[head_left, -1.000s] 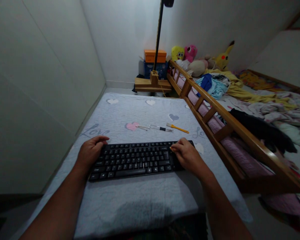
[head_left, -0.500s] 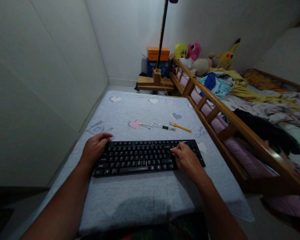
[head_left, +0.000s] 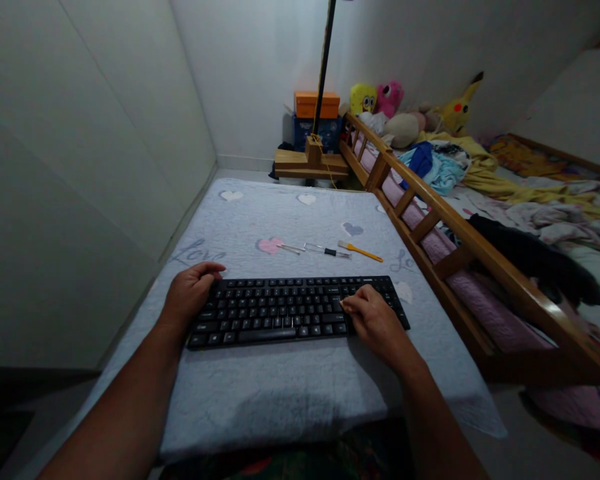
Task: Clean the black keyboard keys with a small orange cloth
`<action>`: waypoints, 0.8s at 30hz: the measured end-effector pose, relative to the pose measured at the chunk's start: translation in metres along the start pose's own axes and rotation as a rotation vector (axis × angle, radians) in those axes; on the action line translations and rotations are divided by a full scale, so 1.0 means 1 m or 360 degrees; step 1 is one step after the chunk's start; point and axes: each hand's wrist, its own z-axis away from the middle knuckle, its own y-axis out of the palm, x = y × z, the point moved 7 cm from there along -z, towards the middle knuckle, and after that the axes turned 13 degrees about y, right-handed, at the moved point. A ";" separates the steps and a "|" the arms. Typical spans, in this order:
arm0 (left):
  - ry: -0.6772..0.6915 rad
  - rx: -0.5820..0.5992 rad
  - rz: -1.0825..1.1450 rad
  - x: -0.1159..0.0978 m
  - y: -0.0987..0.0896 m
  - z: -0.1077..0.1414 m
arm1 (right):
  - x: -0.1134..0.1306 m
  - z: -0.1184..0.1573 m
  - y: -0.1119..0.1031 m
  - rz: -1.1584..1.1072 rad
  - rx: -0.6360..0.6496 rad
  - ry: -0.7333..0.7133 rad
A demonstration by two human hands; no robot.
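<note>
A black keyboard [head_left: 275, 310] lies flat on the cloth-covered table, its long side facing me. My left hand [head_left: 193, 290] is closed on its upper left edge, with the thumb along the side. Over the keys right of the middle is my right hand [head_left: 373, 319], its fingers pinched together and pointing left. Whatever is between those fingertips is too small or hidden to name. Beyond the keyboard lie cotton swabs [head_left: 291, 249], a thin wire tool with a black grip [head_left: 330, 252] and a small brush with a yellow handle [head_left: 365, 252].
A pale cloth with hearts [head_left: 260, 213] covers the table. Along the right runs a wooden bed rail [head_left: 460, 233], with clothes and plush toys [head_left: 363, 100] behind it. A black pole [head_left: 324, 73] on a wooden base and an orange box [head_left: 317, 105] stand at the back.
The view has tilted very slightly, so the keyboard appears a little higher. Both hands stay at about the same places on it, the right one still pinched.
</note>
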 end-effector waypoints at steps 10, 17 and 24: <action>-0.0021 0.0017 0.0092 0.001 0.003 0.001 | -0.001 0.011 0.004 0.0055 0.0229 0.0066; 0.0014 0.0011 0.0077 0.006 0.003 0.000 | 0.007 0.022 -0.002 0.0199 0.0282 0.0084; 0.0021 0.0006 0.0085 0.001 0.003 0.000 | 0.007 0.044 0.004 0.0338 0.0086 0.0007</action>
